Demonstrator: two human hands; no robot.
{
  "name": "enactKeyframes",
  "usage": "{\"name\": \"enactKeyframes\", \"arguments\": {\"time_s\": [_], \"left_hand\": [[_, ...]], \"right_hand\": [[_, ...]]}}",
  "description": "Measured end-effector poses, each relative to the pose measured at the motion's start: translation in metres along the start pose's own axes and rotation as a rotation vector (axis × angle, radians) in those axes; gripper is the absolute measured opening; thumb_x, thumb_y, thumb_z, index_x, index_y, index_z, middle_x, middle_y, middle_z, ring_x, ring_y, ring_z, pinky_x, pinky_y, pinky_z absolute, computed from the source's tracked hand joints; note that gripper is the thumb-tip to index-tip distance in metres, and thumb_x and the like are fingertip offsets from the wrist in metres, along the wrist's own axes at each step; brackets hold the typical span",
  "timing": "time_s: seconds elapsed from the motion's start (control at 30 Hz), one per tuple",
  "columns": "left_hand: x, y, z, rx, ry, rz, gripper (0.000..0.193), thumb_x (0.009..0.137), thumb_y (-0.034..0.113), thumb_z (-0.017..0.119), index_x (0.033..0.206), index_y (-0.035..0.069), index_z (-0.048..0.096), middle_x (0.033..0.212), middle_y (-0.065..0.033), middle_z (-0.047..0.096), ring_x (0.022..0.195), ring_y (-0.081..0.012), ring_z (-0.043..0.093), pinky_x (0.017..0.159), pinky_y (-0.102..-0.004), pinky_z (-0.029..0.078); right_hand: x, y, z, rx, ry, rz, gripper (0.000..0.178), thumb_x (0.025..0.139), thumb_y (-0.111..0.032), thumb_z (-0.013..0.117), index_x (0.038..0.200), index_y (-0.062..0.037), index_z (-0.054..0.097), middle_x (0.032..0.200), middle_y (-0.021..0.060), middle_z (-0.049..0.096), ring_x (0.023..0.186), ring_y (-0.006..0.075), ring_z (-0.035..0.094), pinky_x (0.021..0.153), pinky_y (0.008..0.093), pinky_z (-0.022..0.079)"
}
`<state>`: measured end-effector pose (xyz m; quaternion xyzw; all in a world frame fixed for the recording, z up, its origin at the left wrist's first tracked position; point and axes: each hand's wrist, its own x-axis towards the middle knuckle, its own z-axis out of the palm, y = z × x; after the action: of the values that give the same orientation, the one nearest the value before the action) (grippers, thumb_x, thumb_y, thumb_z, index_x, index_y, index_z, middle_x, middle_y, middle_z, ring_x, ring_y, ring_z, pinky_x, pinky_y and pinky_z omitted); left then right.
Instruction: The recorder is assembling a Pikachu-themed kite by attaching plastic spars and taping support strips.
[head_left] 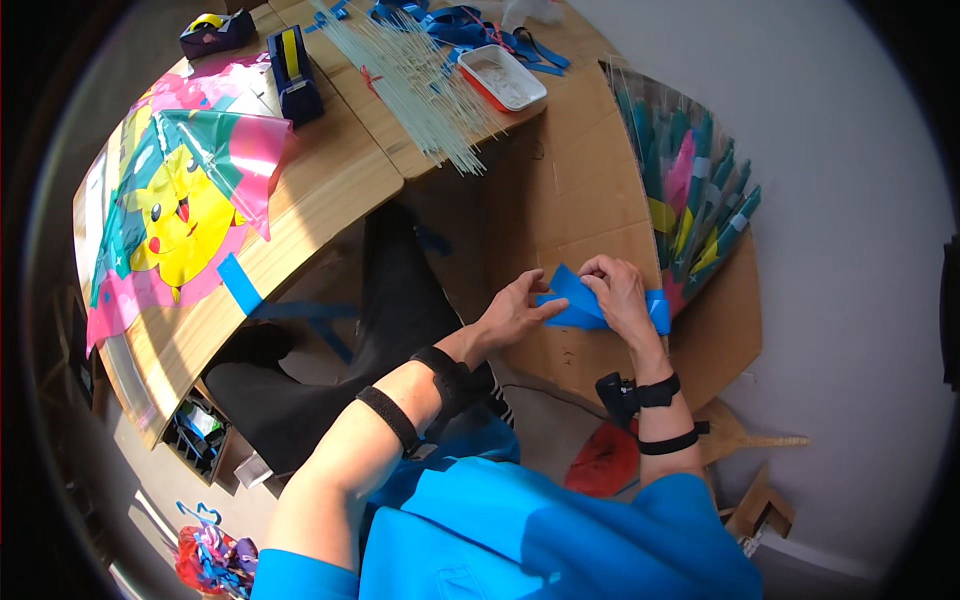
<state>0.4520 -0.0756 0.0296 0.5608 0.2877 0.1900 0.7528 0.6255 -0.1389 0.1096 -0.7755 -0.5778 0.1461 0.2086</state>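
Note:
Over the flap of a large cardboard box (570,215), a blue strip of thin material (572,298) lies with a pointed, folded corner. My right hand (622,295) pinches its upper right part between thumb and fingertips. At its left side is my left hand (512,310), thumb and fingers apart; the thumb tip comes close to the blue edge, and I cannot tell if it touches. Another bit of blue (658,312) shows right of my right wrist, on the box edge.
Left, a wooden table (345,185) bears a printed plastic kite sheet (190,215), tape dispensers (293,75), thin pale sticks (420,90), blue straps (455,25) and a white-and-red tray (503,78). Rolled colourful kites (690,190) stand in the box. Below lies a red object (602,460).

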Motion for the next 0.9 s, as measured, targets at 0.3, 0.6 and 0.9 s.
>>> {"name": "enactKeyframes", "arguments": {"time_s": [0.3,0.6,0.9], "left_hand": [[0.009,0.026,0.014,-0.299,0.145,-0.139,0.022,0.092,0.02,0.065,0.092,-0.002,0.064,0.077,-0.0053,0.067,0.069,-0.0099,0.064,0.065,-0.0233,0.053],[0.006,0.061,-0.009,-0.424,0.244,0.044,0.025,0.094,0.023,0.062,0.094,-0.002,0.065,0.083,-0.0056,0.068,0.067,-0.0099,0.062,0.066,-0.0245,0.053],[-0.001,0.1,-0.106,-0.625,0.429,0.196,0.024,0.093,0.028,0.063,0.1,0.005,0.064,0.09,-0.0048,0.068,0.08,-0.0127,0.066,0.079,-0.0284,0.054]], "right_hand": [[-0.013,-0.04,-0.015,-0.235,0.467,-0.41,0.012,0.077,-0.01,0.071,0.083,-0.0023,0.063,0.082,0.0115,0.062,0.079,0.0279,0.06,0.07,0.0361,0.047],[-0.051,-0.014,0.023,-0.539,0.141,-0.348,0.03,0.08,-0.009,0.068,0.106,0.0034,0.061,0.117,0.0176,0.059,0.113,0.0338,0.054,0.094,0.0434,0.044],[-0.03,-0.013,0.003,-0.373,0.358,-0.016,0.036,0.084,-0.005,0.062,0.117,0.0081,0.057,0.122,0.0253,0.055,0.112,0.0414,0.052,0.095,0.0436,0.044]]}}
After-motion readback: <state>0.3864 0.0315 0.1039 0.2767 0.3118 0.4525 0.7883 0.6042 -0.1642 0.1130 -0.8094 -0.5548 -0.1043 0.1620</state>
